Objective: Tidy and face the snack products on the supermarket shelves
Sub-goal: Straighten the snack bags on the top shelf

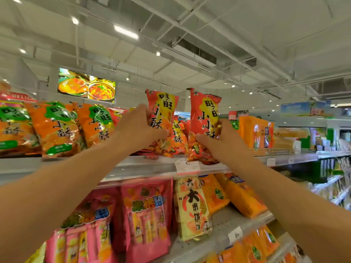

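Left hand (139,123) is gripping left red bag (161,118); right hand (221,138) is gripping right red bag (204,124), apparently pinching. Both are standing upright at top shelf (148,166) front edge, a gap showing between them.

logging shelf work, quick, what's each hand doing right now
Left hand: grips the left upright red and yellow foil snack bag.
Right hand: grips the right upright red and yellow foil snack bag.
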Available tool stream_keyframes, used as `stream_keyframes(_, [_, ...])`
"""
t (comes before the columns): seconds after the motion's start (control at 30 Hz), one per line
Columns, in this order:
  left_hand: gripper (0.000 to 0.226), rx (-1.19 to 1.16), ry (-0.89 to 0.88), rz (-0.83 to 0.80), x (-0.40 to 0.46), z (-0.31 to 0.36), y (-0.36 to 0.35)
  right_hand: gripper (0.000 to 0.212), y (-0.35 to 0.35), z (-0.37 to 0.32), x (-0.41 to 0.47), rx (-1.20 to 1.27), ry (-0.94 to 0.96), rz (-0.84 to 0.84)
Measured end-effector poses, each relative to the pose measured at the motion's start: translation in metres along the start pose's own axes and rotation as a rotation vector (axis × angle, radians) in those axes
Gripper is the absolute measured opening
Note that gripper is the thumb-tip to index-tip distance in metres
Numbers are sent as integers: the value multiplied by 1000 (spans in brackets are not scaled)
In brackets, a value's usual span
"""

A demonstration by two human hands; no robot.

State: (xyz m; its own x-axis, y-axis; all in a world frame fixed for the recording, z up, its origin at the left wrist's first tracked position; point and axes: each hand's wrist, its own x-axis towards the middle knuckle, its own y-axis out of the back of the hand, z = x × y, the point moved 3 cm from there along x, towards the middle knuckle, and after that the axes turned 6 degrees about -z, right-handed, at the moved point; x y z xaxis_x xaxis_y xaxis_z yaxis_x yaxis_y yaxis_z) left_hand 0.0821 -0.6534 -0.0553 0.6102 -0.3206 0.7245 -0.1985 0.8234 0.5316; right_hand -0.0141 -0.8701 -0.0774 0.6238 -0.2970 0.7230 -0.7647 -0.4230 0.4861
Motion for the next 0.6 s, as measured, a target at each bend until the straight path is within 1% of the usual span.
stream_keyframes(0.1, [59,5,29,41,29,-8,-20,47,-11,3,42,45,62,-3])
stream_keyframes(0.23, [58,93,-9,75,57,-14,-41,48,-31,14,81,-1,112,-25])
stream_keyframes(0.3, [61,153,-17,84,61,-16,-50,49,-42,25,90,-38,125,-59])
stream_keyframes(0.43, [65,252,32,40,64,-21,-69,49,-59,45,97,-102,154,-134])
stream_keyframes(0.5, [81,284,79,2,64,-21,-76,48,-66,53,96,-137,159,-185])
stream_keyframes(0.53, [85,294,102,-11,63,-20,-79,50,-67,57,95,-149,160,-212])
stream_keyframes(0.6, [75,329,117,-23,59,-19,-85,58,-69,65,94,-202,178,-262])
